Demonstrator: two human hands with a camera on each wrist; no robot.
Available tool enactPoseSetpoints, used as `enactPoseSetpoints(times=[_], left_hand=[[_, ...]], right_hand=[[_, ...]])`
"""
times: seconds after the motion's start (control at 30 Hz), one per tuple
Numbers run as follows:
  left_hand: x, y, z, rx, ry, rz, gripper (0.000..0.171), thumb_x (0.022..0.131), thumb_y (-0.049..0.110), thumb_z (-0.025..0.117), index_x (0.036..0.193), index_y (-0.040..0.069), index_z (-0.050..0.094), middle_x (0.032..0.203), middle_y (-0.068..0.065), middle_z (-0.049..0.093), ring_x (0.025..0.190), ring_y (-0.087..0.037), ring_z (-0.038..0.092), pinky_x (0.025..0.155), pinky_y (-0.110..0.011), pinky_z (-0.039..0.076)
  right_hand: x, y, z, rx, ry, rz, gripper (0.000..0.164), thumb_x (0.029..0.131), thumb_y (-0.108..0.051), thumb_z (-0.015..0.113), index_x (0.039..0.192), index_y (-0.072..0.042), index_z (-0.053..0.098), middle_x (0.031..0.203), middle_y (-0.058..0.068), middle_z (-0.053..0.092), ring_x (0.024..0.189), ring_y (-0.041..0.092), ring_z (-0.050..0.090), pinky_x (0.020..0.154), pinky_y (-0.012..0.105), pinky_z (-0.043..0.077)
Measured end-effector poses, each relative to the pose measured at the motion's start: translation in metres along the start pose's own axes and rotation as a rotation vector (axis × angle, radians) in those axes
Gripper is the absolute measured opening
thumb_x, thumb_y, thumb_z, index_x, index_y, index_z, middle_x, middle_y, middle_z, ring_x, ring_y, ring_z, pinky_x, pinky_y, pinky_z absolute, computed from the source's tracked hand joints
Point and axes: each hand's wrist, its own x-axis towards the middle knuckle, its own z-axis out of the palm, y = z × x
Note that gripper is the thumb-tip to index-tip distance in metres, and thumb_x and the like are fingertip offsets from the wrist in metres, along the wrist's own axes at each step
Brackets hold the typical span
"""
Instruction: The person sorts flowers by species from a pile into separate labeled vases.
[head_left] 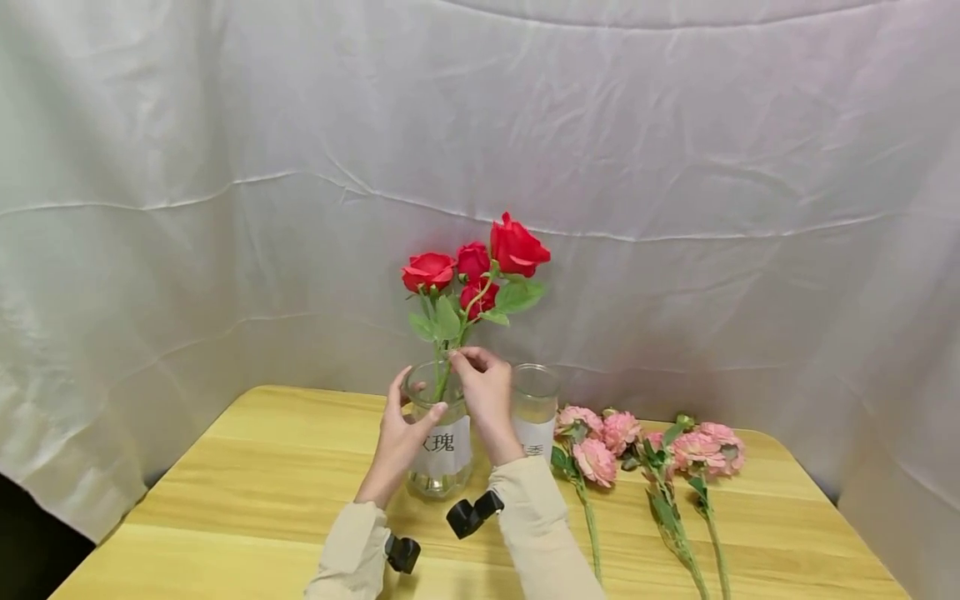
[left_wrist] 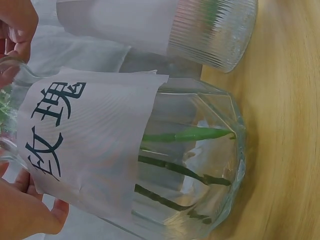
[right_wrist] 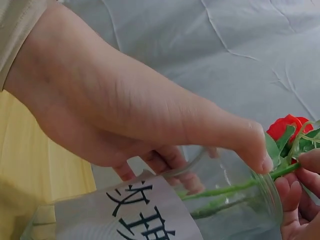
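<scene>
My left hand [head_left: 400,440] holds a clear glass vase [head_left: 440,485], with the thumb near the rim in front and fingers round the far side. A white paper label [left_wrist: 95,135] with dark characters wraps the vase. Above the opening, my right hand [head_left: 489,398] pinches a green rose stem [right_wrist: 285,171]. Several red roses [head_left: 517,247] with green leaves rise out of the vase, the largest highest at the right. Through the glass in the left wrist view, green stems [left_wrist: 190,134] reach down near the base. Which bloom belongs to the pinched stem is hard to tell.
Just right of the labelled vase stands a second, ribbed glass vase [head_left: 536,383], also labelled and partly behind my right arm. Pink flowers [head_left: 596,461] on long stems lie across the right side of the wooden table [head_left: 247,492]. A pale curtain [head_left: 637,317] hangs behind.
</scene>
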Motion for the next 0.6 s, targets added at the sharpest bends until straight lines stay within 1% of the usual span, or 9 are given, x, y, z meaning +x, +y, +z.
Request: enactPoseSetpoints(times=[0.1,0.23,0.33,0.4,0.47,0.53,0.6], left_hand=[[-0.001,-0.001,-0.003,-0.01,0.009,-0.003,0.081,0.089,0.022,0.069,0.153,0.014,0.02,0.142,-0.016,0.041,0.127,-0.032,0.035,0.099,-0.048,0.033],[-0.003,-0.001,-0.004,-0.011,0.006,0.003,0.081,0.089,0.022,0.069,0.153,0.013,0.019,0.141,-0.017,0.041,0.126,-0.033,0.036,0.098,-0.047,0.034],[-0.003,-0.001,-0.003,-0.006,0.006,0.005,0.081,0.089,0.022,0.069,0.153,0.012,0.019,0.141,-0.016,0.041,0.126,-0.032,0.036,0.097,-0.044,0.035],[-0.003,0.0,-0.002,-0.006,0.006,0.006,0.081,0.089,0.021,0.069,0.153,0.013,0.019,0.141,-0.016,0.042,0.125,-0.031,0.037,0.095,-0.042,0.036],[-0.003,0.0,-0.001,-0.006,0.006,0.007,0.082,0.089,0.021,0.069,0.153,0.014,0.019,0.141,-0.015,0.042,0.123,-0.03,0.037,0.093,-0.04,0.037],[-0.002,0.001,-0.001,-0.008,0.004,0.009,0.082,0.089,0.022,0.069,0.153,0.014,0.019,0.141,-0.015,0.042,0.122,-0.03,0.038,0.091,-0.039,0.038],[-0.002,0.002,-0.001,-0.011,0.001,0.012,0.083,0.088,0.021,0.069,0.153,0.014,0.019,0.142,-0.016,0.041,0.121,-0.031,0.039,0.089,-0.038,0.039]], right_hand=[[-0.002,0.0,0.0,0.018,-0.029,0.018,0.01,0.085,-0.003,0.069,0.085,0.007,0.069,0.075,0.01,0.068,0.069,0.02,0.064,0.058,0.022,0.046],[-0.005,0.0,0.001,0.073,-0.024,0.036,0.009,0.085,0.0,0.069,0.084,0.008,0.067,0.075,0.01,0.068,0.067,0.022,0.067,0.054,0.024,0.049],[-0.008,0.0,0.001,0.082,0.003,0.031,0.009,0.084,0.0,0.07,0.083,0.008,0.068,0.073,0.008,0.066,0.063,0.016,0.063,0.055,0.022,0.049],[-0.011,-0.001,0.0,0.089,0.021,0.026,0.008,0.083,0.002,0.07,0.085,0.01,0.068,0.074,0.01,0.067,0.062,0.012,0.059,0.057,0.02,0.048],[-0.016,0.0,-0.003,0.091,0.034,0.019,0.01,0.082,0.004,0.069,0.089,0.011,0.069,0.078,0.013,0.068,0.062,0.008,0.057,0.058,0.018,0.047],[-0.023,-0.009,-0.007,0.09,0.039,0.037,0.013,0.082,0.007,0.066,0.093,0.014,0.068,0.085,0.018,0.069,0.064,0.006,0.057,0.06,0.017,0.047],[-0.028,-0.008,-0.011,0.105,0.036,0.059,0.015,0.082,0.008,0.065,0.096,0.014,0.067,0.091,0.021,0.068,0.067,0.006,0.058,0.061,0.017,0.048]])
